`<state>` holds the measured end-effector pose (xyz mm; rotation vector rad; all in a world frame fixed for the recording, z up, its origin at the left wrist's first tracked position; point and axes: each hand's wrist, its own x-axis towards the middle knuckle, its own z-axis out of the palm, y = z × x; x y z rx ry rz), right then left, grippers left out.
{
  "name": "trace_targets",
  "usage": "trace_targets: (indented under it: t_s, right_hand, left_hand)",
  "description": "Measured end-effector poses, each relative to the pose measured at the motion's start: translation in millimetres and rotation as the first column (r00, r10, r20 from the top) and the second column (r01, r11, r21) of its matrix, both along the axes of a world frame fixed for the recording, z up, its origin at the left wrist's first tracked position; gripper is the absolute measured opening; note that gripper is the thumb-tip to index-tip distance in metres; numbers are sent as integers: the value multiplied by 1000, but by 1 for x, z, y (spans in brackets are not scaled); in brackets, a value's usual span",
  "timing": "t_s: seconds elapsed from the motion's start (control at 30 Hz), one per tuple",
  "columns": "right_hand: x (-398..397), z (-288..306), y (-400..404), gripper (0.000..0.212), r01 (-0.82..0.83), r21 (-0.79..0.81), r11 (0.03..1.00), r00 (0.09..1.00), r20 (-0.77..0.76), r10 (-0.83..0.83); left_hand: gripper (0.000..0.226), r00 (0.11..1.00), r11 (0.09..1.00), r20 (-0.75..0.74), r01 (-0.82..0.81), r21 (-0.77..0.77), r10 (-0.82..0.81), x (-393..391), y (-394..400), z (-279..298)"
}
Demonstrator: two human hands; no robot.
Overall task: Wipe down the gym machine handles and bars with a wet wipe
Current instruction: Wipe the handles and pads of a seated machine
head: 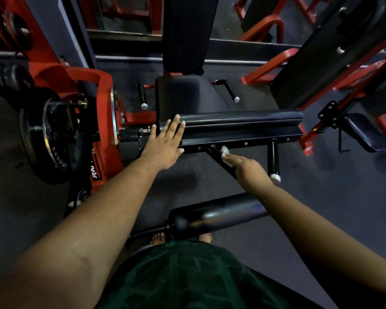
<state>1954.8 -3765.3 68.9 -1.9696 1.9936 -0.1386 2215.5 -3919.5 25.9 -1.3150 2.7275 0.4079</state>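
The left hand lies flat with straight, spread fingers on the near left end of the long black thigh pad, its fingertips reaching the pad's top. Just below that pad, the right hand presses a crumpled white wet wipe against a black handle bar that slants down from the pad's steel crossbar; the fingers lie fairly straight over the wipe. A second handle, chrome-capped, hangs right of it. A foam roller lies nearer the person.
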Motion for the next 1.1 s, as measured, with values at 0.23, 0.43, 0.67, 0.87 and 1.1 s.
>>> trace_targets:
  t_s: [0.23, 0.43, 0.67, 0.87, 1.1]
  right_hand:
    - [-29, 27, 9, 26, 310, -15, 950, 933, 194, -302]
    - [26, 2, -18, 45, 191, 26, 981, 968, 159, -193]
    - [-1, 19, 56, 34, 163, -78, 983, 975, -138, -173]
    - [23, 12, 12, 47, 76, -186, 980, 989, -112, -98]
    - [2, -28, 14, 50, -521, 79, 850, 680, -564, 469]
  left_hand:
    - [86, 1000, 1000, 9, 9, -23, -9, -1, -1, -1]
    - [88, 1000, 1000, 24, 4, -3, -4, 0, -1, 1]
    - [87, 1000, 1000, 4, 5, -17, -5, -1, -2, -2]
    - [87, 1000, 1000, 14, 7, -4, -7, 0, -1, 0]
    - [86, 1000, 1000, 14, 9, -2, -9, 0, -2, 1]
